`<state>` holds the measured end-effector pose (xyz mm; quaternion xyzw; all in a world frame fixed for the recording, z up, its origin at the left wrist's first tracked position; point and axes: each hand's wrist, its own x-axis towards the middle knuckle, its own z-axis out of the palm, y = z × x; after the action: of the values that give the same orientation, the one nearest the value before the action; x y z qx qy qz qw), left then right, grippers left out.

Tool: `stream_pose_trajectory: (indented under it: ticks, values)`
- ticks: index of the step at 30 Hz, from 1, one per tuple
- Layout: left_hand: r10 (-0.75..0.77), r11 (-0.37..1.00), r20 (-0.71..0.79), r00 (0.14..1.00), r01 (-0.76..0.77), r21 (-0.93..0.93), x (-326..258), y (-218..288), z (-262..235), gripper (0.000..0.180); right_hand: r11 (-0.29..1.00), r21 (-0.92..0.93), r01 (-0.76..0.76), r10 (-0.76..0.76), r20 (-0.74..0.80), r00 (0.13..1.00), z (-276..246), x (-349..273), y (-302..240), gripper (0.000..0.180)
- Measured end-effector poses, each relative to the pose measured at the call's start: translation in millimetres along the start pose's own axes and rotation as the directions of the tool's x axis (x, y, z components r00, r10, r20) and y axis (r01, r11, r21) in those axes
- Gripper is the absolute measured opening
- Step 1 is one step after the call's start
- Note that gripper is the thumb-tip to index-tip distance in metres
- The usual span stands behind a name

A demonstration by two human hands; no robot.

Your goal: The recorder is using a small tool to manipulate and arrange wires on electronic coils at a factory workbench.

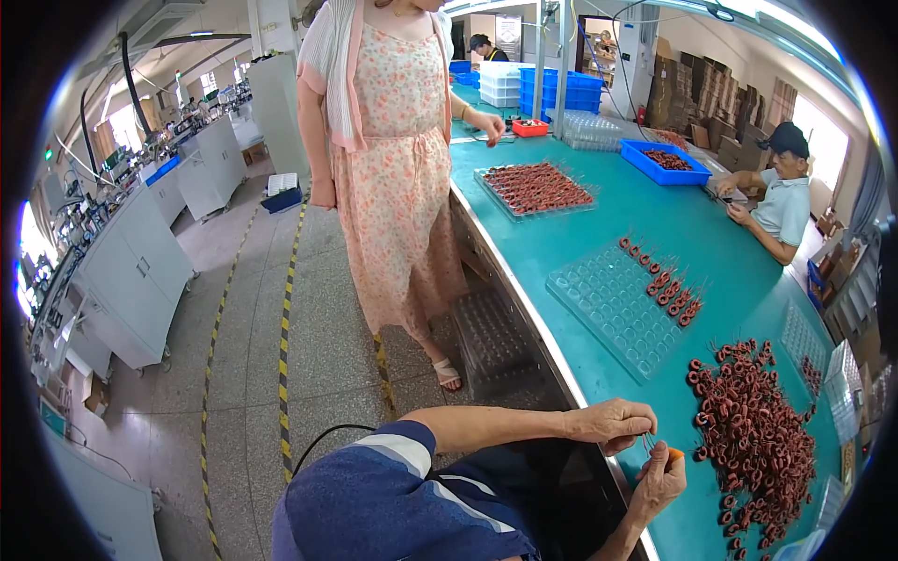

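My left hand (pixel 613 424) is closed in a pinch above the table's near edge, and thin wire leads (pixel 646 442) show at its fingertips. Just below it my right hand (pixel 659 484) is closed too, with a small orange piece (pixel 675 454) showing by its fingers. What that piece belongs to is hidden. To the right lies a big heap of reddish-brown ring coils (pixel 756 435) with wire leads. A clear plastic tray (pixel 603 304) with round pockets lies beyond my hands. Ring coils (pixel 666 285) stand in rows along its right side; the other pockets show no coils.
A full coil tray (pixel 536 190) lies farther along the green table (pixel 496 245). A blue bin (pixel 665 163) of coils stands at the back. One person (pixel 398 159) stands at the left edge; another (pixel 781 192) sits across, hands on something small. Clear trays (pixel 491 337) are stacked under the table.
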<state>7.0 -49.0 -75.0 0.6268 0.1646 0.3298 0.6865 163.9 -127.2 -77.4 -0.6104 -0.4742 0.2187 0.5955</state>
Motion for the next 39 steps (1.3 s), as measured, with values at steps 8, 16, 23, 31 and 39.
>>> stream_pose_trajectory:
  ticks: [8, 16, 23, 31, 39]
  values:
    - [-0.047, 0.980, 0.210, 0.977, 0.086, -0.179, -5, 5, 3, 0.027, 0.993, 0.097, -0.065, 0.057, 0.088, 0.995, -17, -6, 0, 0.037]
    - [0.010, 0.975, 0.242, 0.970, 0.044, -0.219, 6, 4, -22, 0.033, 0.967, 0.196, -0.164, 0.145, 0.105, 0.984, 0, 17, -18, 0.021]
    - [0.043, 0.969, 0.260, 0.965, 0.022, -0.245, 23, 5, -10, 0.032, 0.951, 0.240, -0.193, 0.202, -0.012, 0.979, -34, 6, -9, 0.037]
    - [0.018, 0.992, 0.266, 0.964, 0.015, -0.124, 11, 3, 4, 0.030, 0.881, 0.347, -0.321, 0.249, 0.238, 0.939, -24, -10, -15, 0.035]
    - [0.001, 0.893, 0.276, 0.961, -0.125, 0.432, 12, 27, -2, 0.033, 0.680, 0.510, -0.526, 0.340, 0.416, 0.844, -25, 2, -6, 0.027]
